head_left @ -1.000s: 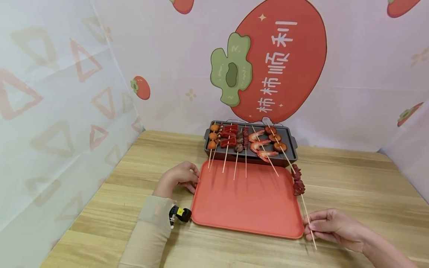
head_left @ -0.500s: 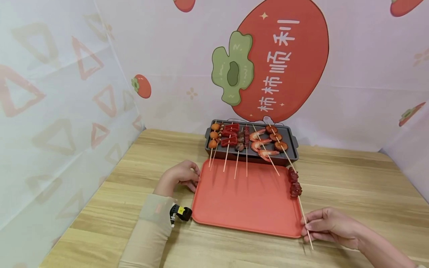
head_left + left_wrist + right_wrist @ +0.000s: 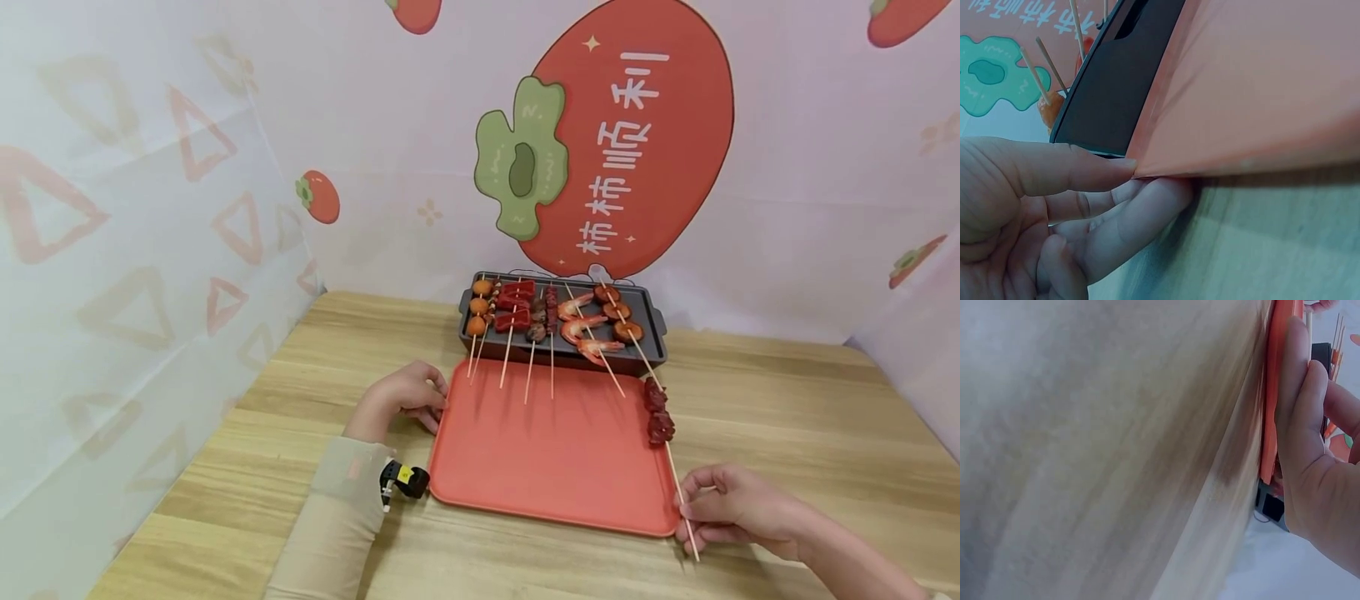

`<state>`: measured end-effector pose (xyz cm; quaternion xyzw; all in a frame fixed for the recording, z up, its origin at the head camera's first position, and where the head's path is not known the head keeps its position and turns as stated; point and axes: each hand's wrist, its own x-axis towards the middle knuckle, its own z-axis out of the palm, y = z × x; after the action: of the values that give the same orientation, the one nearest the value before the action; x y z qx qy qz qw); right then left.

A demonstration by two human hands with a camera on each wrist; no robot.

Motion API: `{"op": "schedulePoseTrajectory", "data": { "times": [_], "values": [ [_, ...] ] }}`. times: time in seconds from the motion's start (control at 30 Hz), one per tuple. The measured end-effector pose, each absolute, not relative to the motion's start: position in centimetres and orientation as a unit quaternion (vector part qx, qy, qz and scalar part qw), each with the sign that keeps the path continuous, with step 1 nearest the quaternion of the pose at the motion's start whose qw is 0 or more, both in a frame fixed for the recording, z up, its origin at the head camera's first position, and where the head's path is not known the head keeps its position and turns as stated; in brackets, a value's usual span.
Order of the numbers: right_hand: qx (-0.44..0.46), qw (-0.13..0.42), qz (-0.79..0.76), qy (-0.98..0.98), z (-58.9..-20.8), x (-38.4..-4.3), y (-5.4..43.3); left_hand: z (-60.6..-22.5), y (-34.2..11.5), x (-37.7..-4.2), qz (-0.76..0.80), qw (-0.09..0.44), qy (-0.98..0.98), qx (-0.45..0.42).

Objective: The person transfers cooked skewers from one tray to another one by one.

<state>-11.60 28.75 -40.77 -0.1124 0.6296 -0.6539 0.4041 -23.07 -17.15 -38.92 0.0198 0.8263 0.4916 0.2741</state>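
My left hand (image 3: 408, 396) grips the left edge of a red rectangular tray (image 3: 555, 450). In the left wrist view its thumb lies on the tray's rim, with fingers underneath. At the tray's front right corner, my right hand (image 3: 731, 508) pinches the bare stick end of a skewer of dark red meat pieces (image 3: 658, 412). The meat lies over the tray's right edge, its tip pointing toward the grill. Behind the tray stands a dark grill pan (image 3: 647, 312) with several skewers across it. The right wrist view shows the right hand (image 3: 1310, 425) against the tray's side; its fingertips are partly hidden.
On the grill lie orange ball skewers (image 3: 477, 307), red slab pieces (image 3: 514, 307), a shrimp skewer (image 3: 585, 327) and round brown slices (image 3: 617, 311). Their sticks overhang the tray's back edge. A patterned backdrop (image 3: 390, 125) rises behind the wooden table (image 3: 300, 383).
The right hand and its meat skewer have shifted slightly left, bringing the meat over the tray's right edge. My left hand keeps its hold on the tray.
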Motion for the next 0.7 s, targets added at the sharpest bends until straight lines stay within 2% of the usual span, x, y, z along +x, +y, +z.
{"op": "schedulePoseTrajectory", "data": {
  "times": [0.7],
  "values": [
    [-0.111, 0.428, -0.657, 0.611, -40.83, -11.26, 28.33, -38.99, -17.07, -23.14, 0.492, 0.275, 0.826, 0.018]
  ]
}}
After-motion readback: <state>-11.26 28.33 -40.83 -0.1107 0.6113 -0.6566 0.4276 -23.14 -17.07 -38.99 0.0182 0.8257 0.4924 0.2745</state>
